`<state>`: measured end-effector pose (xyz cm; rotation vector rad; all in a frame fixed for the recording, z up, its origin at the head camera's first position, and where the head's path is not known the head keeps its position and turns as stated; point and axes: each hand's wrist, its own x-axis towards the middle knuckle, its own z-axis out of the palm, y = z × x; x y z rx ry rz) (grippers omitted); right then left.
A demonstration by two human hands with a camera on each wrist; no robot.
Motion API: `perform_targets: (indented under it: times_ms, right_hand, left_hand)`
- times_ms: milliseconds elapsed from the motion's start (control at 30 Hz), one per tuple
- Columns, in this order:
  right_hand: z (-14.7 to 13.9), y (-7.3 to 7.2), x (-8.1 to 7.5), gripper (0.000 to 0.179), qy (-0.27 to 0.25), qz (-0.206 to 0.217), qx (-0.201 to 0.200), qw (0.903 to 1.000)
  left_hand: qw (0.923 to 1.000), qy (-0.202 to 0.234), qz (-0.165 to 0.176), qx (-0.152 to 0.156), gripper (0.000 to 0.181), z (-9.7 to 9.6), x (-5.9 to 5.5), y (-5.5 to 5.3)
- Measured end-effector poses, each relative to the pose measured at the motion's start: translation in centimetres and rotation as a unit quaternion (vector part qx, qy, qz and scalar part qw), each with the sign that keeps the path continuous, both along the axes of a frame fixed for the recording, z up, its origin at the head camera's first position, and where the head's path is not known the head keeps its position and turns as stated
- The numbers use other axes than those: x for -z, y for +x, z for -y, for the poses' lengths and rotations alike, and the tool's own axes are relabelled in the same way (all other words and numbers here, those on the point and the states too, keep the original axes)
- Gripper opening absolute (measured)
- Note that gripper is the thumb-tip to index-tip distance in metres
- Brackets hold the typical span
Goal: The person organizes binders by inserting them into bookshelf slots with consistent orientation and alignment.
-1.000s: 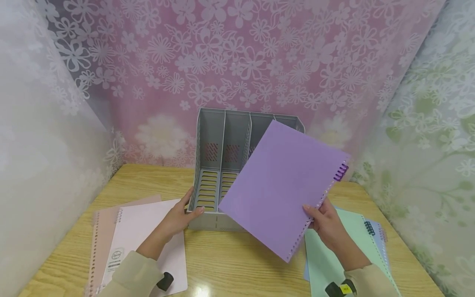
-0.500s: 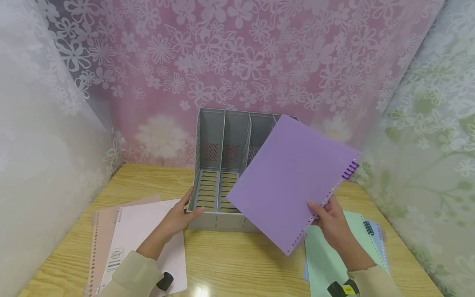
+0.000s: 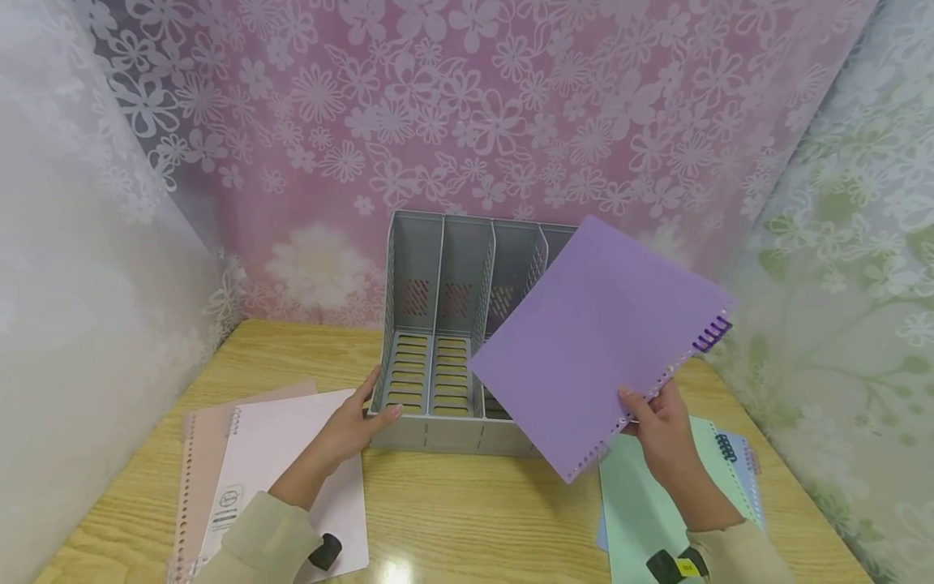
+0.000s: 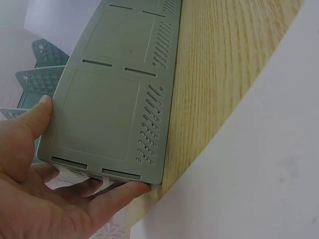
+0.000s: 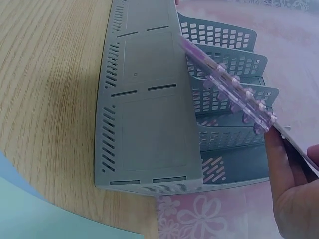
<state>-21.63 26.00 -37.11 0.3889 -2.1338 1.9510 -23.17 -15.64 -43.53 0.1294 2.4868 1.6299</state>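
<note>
A grey desk file organizer [image 3: 452, 435] with several upright slots stands at the back of the table. My left hand [image 3: 349, 434] grips its front left corner. The left wrist view shows the thumb on the rim and the fingers [image 4: 119, 199] against the side wall. A purple spiral notebook [image 3: 598, 349] hangs tilted in front of the right-hand slots, hiding part of them. My right hand [image 3: 664, 430] pinches it by the edge with the binding holes, thumb on the cover. From the right wrist, the notebook's binding [image 5: 239, 99] appears edge-on over the slots.
On the left of the wooden table [image 3: 452, 511] lie a pinkish-white notebook [image 3: 292, 454] and a tan one [image 3: 200, 462] partly under it. To the right, a mint green notebook [image 3: 635, 511] overlaps a blue one [image 3: 746, 462]. A floral curtain [image 3: 467, 105] hangs behind.
My right hand has carried the purple notebook to the right and slightly upward, uncovering more of the organizer's middle slots. The left hand has stayed at the corner.
</note>
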Motion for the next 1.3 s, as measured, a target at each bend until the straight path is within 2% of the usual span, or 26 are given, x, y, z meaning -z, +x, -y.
perform_targets:
  times_ms: [333, 733, 1033, 1300]
  right_hand:
    - [0.08, 0.19, -0.35, 0.028, 0.01, 0.002, 0.046, 0.9989]
    - [-0.14, 0.29, -0.45, 0.031, 0.018, -0.023, 0.084, 0.9961]
    - [-0.09, 0.28, -0.65, 0.027, -0.035, -0.034, 0.115, 0.9922]
    - [-0.14, 0.4, -0.47, 0.027, -0.045, -0.062, 0.147, 0.9861]
  left_hand:
    - [0.9999, 0.008, -0.005, 0.002, 0.088, 0.09, 0.3, -0.19]
    - [0.9999, 0.015, -0.002, 0.001, 0.088, 0.05, 0.32, -0.2]
    - [0.9999, 0.012, -0.001, 0.003, 0.084, 0.19, 0.29, -0.12]
    - [1.0, 0.007, 0.0, -0.001, 0.085, 0.17, 0.34, -0.12]
